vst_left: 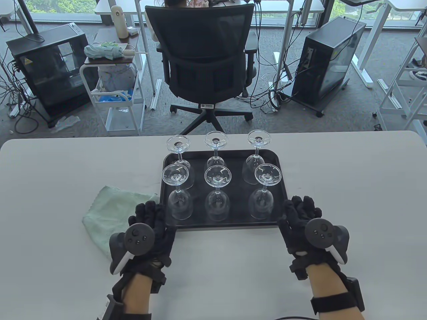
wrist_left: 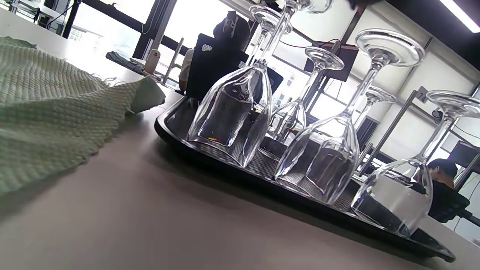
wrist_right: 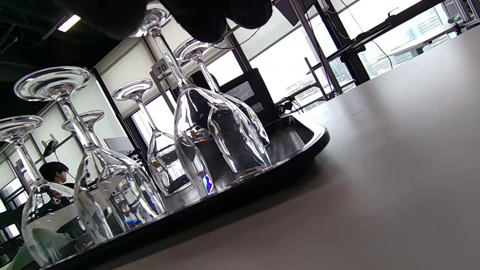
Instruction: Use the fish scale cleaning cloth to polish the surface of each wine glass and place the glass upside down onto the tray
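Several clear wine glasses [vst_left: 217, 203] stand upside down in two rows on the black tray [vst_left: 227, 227]. The pale green cloth [vst_left: 106, 213] lies crumpled on the table left of the tray. My left hand [vst_left: 150, 213] rests at the tray's near left corner, partly on the cloth, with its fingers loosely bent and holding nothing. At the near right corner my right hand [vst_left: 300, 208] lies the same way, fingers beside the rim. The left wrist view shows the cloth [wrist_left: 45, 120], the tray [wrist_left: 232, 176] and a glass [wrist_left: 232, 112]. In the right wrist view dark fingertips [wrist_right: 210, 18] hang above the glasses [wrist_right: 210, 127].
The white table [vst_left: 350, 200] stretches wide on both sides of the tray. Beyond its far edge stands a black office chair [vst_left: 203, 60], with computer towers, a cart and cables on the floor. A seated person shows in the background of both wrist views.
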Available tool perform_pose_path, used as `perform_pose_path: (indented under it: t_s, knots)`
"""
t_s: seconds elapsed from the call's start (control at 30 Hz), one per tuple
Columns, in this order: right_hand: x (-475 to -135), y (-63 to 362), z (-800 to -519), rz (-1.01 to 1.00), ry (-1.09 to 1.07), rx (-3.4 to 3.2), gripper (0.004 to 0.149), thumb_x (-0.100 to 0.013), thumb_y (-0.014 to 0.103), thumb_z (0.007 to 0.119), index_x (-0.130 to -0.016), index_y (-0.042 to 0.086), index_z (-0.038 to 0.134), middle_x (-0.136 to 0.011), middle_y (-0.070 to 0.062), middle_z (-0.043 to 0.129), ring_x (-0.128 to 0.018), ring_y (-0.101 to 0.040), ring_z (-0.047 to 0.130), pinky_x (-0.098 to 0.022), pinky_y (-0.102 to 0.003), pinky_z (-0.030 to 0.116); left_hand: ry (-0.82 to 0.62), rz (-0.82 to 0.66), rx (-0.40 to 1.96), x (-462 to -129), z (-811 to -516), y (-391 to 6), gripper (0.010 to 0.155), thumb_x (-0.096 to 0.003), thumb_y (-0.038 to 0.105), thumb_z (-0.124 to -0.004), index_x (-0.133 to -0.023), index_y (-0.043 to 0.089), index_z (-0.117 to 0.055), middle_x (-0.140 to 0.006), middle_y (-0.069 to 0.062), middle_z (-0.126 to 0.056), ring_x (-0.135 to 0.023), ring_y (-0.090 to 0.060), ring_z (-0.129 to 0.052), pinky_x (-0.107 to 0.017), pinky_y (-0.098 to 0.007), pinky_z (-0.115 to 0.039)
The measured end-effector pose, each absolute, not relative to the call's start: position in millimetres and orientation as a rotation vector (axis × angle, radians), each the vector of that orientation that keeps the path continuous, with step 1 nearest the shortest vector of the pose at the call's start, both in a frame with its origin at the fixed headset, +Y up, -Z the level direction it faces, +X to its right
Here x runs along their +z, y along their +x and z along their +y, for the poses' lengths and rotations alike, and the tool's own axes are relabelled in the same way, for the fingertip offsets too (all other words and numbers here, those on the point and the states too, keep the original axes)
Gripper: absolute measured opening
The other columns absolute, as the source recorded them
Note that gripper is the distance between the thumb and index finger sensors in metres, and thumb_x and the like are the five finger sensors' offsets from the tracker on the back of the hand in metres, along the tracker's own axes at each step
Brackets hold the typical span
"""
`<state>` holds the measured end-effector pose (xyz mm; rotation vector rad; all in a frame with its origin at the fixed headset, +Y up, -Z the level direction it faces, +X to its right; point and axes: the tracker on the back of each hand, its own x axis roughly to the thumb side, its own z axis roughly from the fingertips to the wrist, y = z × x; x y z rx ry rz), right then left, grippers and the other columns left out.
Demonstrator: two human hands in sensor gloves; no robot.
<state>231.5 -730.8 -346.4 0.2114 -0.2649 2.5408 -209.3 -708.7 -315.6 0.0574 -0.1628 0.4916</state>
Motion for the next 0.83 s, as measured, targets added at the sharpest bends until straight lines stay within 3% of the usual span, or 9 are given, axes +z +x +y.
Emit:
perform_pose_path:
  t_s: [0.2, 0.83]
  knots:
    - [-346.7, 231.1, -731.0, -0.271, 0.213, 2.520, 0.063, -0.053, 0.054, 0.065, -0.105, 0.021, 0.052, -0.113, -0.011, 0.044, -0.102, -0.033, 0.020, -0.070, -0.056, 0.026, 0.050, -0.244, 0.435, -320.4, -723.1, -188.0, 0.068, -0.0563, 0.057, -0.056, -0.111, 0.022, -0.037, -0.121, -0.003, -0.026, -0.112, -0.030, -0.015, -0.077, -0.050, -0.015]
    - [-344.6, 222.9, -732.5, -0.256, 0.256, 2.514, 0.063, -0.053, 0.053, 0.064, -0.105, 0.020, 0.052, -0.113, -0.011, 0.045, -0.102, -0.033, 0.021, -0.070, -0.056, 0.026, 0.067, -0.227, 0.435, -320.5, -727.6, -186.4, 0.067, -0.0566, 0.056, -0.055, -0.111, 0.022, -0.037, -0.121, -0.003, -0.026, -0.112, -0.029, -0.015, -0.077, -0.050, -0.015]
